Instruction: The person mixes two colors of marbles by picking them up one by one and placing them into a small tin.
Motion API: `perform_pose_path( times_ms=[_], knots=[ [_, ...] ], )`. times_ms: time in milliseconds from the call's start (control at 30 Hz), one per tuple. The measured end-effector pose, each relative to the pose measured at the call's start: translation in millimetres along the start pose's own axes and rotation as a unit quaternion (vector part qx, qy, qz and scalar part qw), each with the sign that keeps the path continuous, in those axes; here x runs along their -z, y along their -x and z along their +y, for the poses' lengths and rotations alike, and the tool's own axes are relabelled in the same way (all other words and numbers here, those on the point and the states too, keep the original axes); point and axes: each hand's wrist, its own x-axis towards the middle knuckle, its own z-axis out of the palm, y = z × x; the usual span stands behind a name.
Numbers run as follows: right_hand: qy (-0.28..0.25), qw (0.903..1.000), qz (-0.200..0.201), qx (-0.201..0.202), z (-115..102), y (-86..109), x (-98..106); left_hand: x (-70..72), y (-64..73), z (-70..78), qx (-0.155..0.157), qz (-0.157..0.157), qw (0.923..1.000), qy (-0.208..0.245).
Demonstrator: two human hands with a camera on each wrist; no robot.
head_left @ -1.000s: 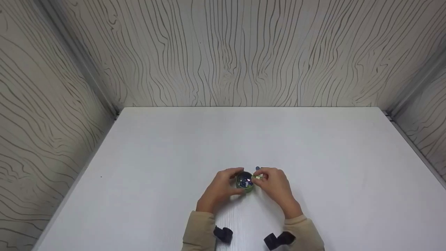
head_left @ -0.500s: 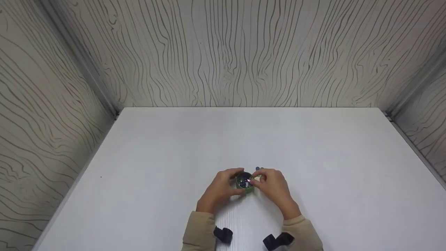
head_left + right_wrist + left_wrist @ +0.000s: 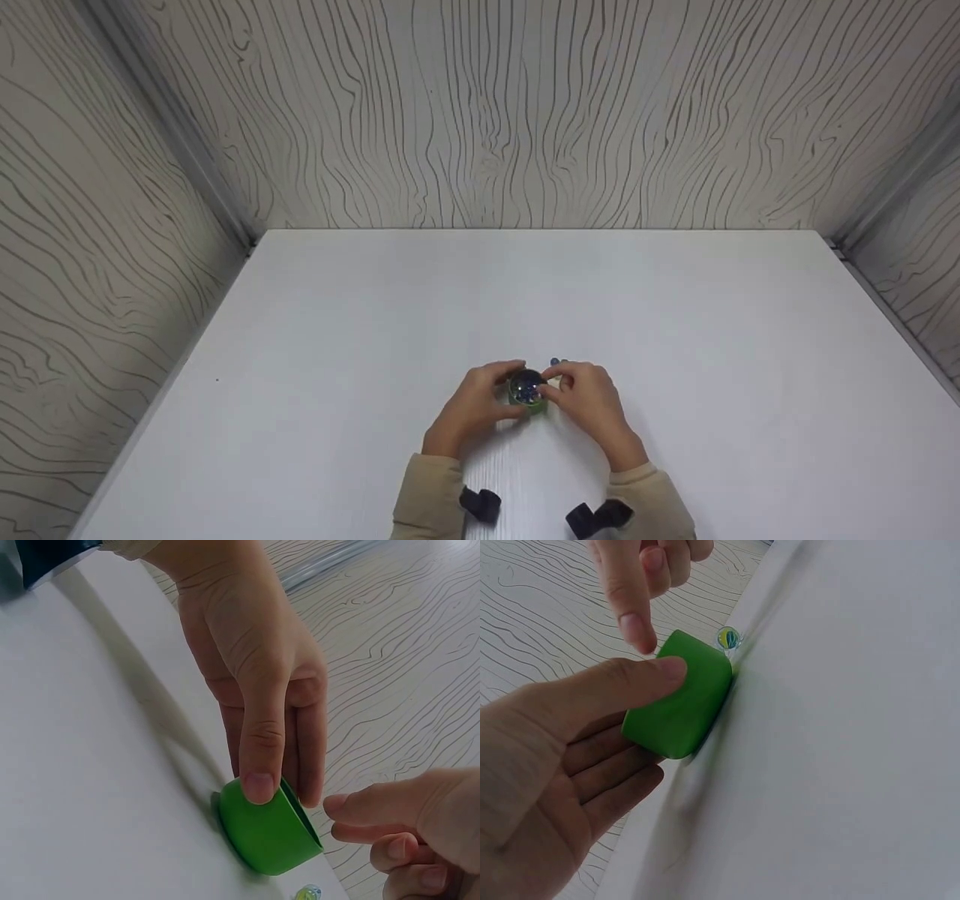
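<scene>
A small green cup [image 3: 529, 409] stands on the white table, with several dark shiny marbles [image 3: 527, 390] inside. My left hand [image 3: 474, 405] grips the cup from the left; its thumb [image 3: 649, 680] lies along the green wall. At the cup's right rim is my right hand [image 3: 591, 396], thumb and index finger a little apart over the opening. No marble shows between those fingertips in the right wrist view. Just beyond the right fingers lies a blue marble [image 3: 554, 362], with another partly hidden beside it. A clear marble with yellow-green swirls [image 3: 728, 638] sits beside the cup.
The white table [image 3: 360, 315] reaches back to a wall [image 3: 480, 112] with a wood-line pattern. Similar panels stand at both sides. Black wrist mounts [image 3: 481, 505] are strapped over the beige sleeves [image 3: 429, 491].
The right hand has shifted slightly left to the cup's rim. The small greenish marble it pinched earlier no longer shows at its fingertips. The left hand and the cup stay put.
</scene>
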Motion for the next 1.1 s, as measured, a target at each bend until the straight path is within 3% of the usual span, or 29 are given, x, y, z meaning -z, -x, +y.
perform_pose_path(
  times_ms=[733,1100],
  knots=[
    [-0.003,0.9999,0.011,-0.006,6.5,-2.3,9.9,0.4,-0.9,-1.2,-0.011,-0.004,0.9998,0.014],
    [-0.012,0.9996,0.018,-0.017,9.7,-2.7,14.6,0.4,-1.4,0.1,-0.002,-0.005,0.9998,0.017]
  ],
)
